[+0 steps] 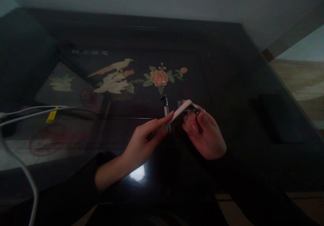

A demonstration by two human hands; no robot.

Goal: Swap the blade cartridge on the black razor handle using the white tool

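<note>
Left hand [145, 135]: pinched the pale bar [181, 110] above the table [222, 64].
Right hand [204, 131]: gripped the small dark piece [194, 110] at its far end.
Bar and piece: apparently met; whether fastened, could not tell; neither yet set down.

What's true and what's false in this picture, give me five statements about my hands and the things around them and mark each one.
1. The left hand holds a pale bar. True.
2. The right hand is spread out flat. False: the right hand has curled fingers and holds a dark, shiny piece by the bar's upper end.
3. The bird figure is left of the peony. True.
4. The yellow tag is right of the peony. False: the yellow tag is well to its left.
5. A dark rectangular object lies right of both hands. True.
</note>
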